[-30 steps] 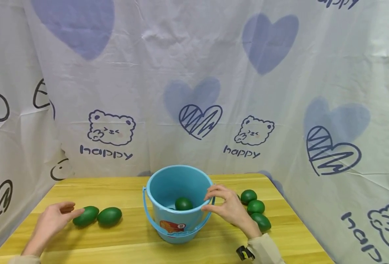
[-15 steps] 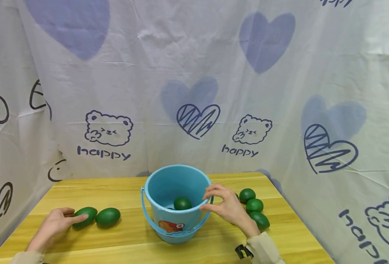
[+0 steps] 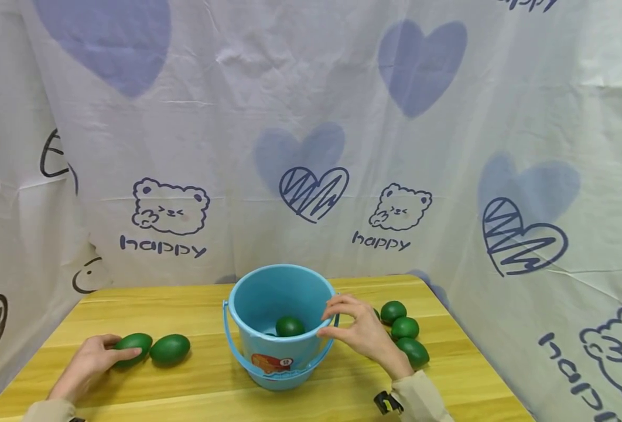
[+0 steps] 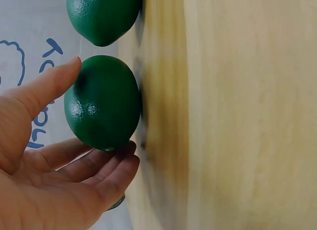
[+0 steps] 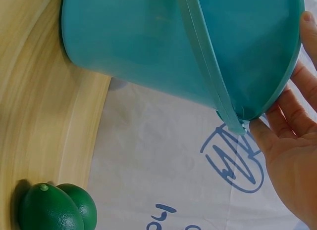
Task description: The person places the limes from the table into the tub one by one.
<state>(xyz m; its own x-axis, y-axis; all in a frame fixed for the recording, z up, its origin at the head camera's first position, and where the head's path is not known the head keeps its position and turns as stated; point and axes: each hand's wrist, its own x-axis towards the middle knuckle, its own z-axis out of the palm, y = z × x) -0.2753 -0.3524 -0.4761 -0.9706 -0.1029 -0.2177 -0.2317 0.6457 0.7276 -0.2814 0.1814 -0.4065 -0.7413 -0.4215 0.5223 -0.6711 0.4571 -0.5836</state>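
On the left of the table, my left hand (image 3: 92,360) has its thumb and fingers round a green lime (image 4: 101,109). The thumb lies along one side of it and the fingers reach under its near end. A second lime (image 3: 170,350) lies just to the right, close to the first. In the middle stands a light blue bucket (image 3: 282,375) with its handle hanging down at the front. My right hand (image 3: 364,331) holds the bucket's right rim, with the thumb outside. Inside the bucket sits a lime (image 3: 290,326); part of another shows beside it.
Right of the bucket, behind my right hand, several limes (image 3: 405,328) lie in a row on the wooden table (image 3: 211,398). One is partly hidden by the hand. A white cloth (image 3: 237,146) with hearts and bears hangs behind and at the sides.
My left hand has come down and to the right onto the leftmost lime, and its thumb now lies over it. My right hand stays at the bucket rim. The view has shifted slightly.
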